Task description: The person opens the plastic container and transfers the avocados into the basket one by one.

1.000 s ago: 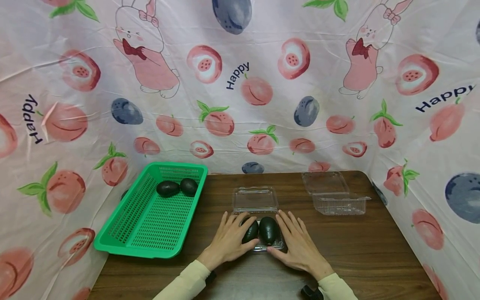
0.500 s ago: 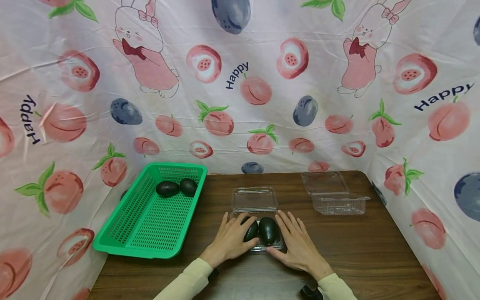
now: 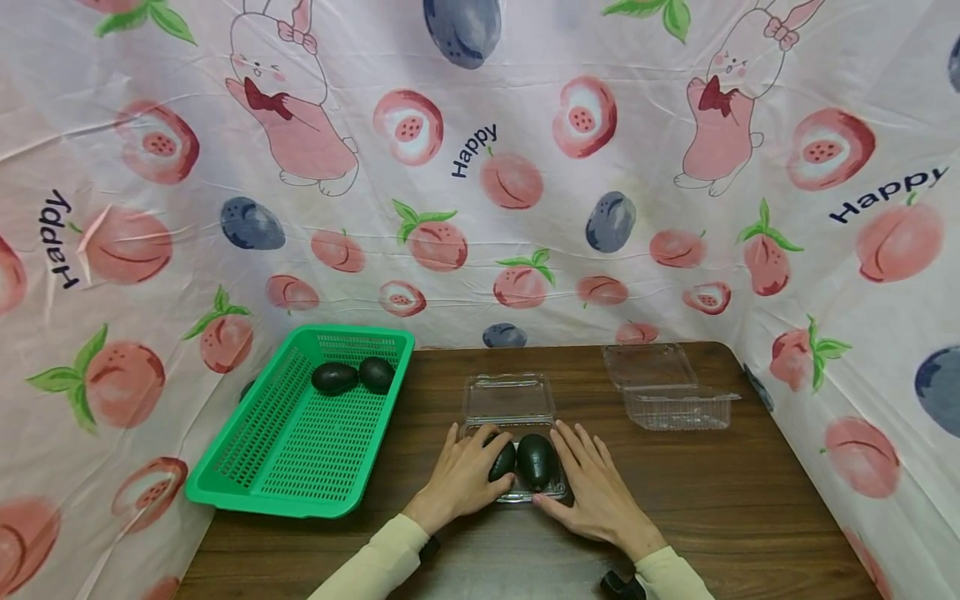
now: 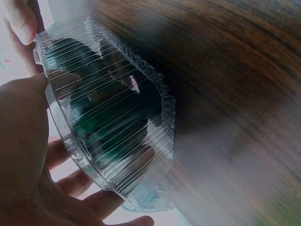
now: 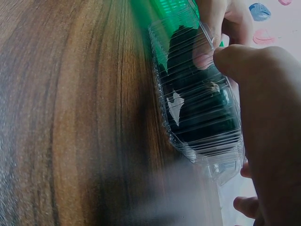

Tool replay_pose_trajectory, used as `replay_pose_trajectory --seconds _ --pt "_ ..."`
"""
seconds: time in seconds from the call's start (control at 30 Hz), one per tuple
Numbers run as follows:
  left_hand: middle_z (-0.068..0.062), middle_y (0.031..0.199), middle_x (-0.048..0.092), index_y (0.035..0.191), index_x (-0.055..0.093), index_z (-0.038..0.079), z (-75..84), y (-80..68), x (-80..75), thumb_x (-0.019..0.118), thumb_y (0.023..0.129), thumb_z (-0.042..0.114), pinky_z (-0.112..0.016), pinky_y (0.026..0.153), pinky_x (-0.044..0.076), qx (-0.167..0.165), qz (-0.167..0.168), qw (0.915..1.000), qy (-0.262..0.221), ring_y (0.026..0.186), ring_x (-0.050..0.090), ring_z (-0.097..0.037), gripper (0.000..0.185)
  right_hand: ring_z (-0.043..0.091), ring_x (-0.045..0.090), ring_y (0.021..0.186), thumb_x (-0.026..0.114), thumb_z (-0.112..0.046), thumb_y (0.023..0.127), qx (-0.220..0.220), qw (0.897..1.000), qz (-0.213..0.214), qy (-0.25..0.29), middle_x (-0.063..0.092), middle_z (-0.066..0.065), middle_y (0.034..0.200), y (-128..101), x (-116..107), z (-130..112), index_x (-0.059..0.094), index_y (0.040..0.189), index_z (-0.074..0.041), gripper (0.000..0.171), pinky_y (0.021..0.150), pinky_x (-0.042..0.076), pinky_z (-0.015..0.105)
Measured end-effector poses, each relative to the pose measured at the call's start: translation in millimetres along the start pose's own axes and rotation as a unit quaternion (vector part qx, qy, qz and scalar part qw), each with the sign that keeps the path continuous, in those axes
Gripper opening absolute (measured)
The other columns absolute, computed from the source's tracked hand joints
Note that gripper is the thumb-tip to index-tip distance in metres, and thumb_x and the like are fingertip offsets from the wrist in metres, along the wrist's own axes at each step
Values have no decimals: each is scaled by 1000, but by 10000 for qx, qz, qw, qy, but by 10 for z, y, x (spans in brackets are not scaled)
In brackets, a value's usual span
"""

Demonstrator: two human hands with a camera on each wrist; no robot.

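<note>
A clear plastic clamshell container [image 3: 517, 498] sits in the middle of the table, its lid [image 3: 508, 398] folded back behind it. Inside, two dark green avocados [image 3: 536, 461] lie side by side. My left hand [image 3: 456, 477] grips the left avocado [image 3: 504, 463], fingers bent over its top and thumb on the near side, covering much of it. Along the container's right edge rests my right hand [image 3: 600, 492], fingers straight and thumb at the front rim. Through the ribbed wall [image 4: 113, 103] in the left wrist view, the dark fruit shows.
At the left stands a green slotted basket [image 3: 273, 502] with two more dark avocados [image 3: 335, 378] near its back. A second clear clamshell [image 3: 678, 410], lid raised, stands at the back right. Patterned cloth [image 3: 517, 208] walls in the back and sides.
The left hand's thumb and wrist have shifted very slightly right around the left avocado. The right hand, containers and basket stay as they were.
</note>
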State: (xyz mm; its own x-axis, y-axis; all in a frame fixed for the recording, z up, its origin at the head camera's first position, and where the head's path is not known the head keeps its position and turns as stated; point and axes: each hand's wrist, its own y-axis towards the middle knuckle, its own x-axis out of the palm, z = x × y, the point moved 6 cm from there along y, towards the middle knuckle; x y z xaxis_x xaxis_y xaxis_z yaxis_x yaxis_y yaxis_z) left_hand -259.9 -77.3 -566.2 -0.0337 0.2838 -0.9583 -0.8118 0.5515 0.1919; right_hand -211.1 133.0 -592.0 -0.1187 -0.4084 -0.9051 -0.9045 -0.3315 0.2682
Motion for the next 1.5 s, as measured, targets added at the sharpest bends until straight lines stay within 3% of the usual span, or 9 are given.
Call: replay_pose_trajectory --seconds 0.5,0.97,1.5 --pt "-9 147 72 149 71 20 10 3 -9 79 99 37 -80 122 45 50 128 9999 -50 117 81 -36 54 51 37 169 72 -72 100 119 9999 -77 55 36 15 185 5 -10 -1 38 177 -8 106 131 34 79" --pt "-10 149 72 149 72 21 18 -10 -109 80 99 36 -81 122 45 34 231 9996 -186 120 81 -37 52 50 35 170 73 -71 100 97 9999 -98 51 35 16 185 16 -12 -2 38 176 -6 106 132 34 78" --pt "-9 148 71 148 72 21 6 -26 -199 83 98 33 -78 118 50 196 564 9967 -541 121 79 -39 53 50 36 170 73 -71 100 28 10000 -35 -23 35 17 185 1 17 2 38 176 -6 106 132 34 78"
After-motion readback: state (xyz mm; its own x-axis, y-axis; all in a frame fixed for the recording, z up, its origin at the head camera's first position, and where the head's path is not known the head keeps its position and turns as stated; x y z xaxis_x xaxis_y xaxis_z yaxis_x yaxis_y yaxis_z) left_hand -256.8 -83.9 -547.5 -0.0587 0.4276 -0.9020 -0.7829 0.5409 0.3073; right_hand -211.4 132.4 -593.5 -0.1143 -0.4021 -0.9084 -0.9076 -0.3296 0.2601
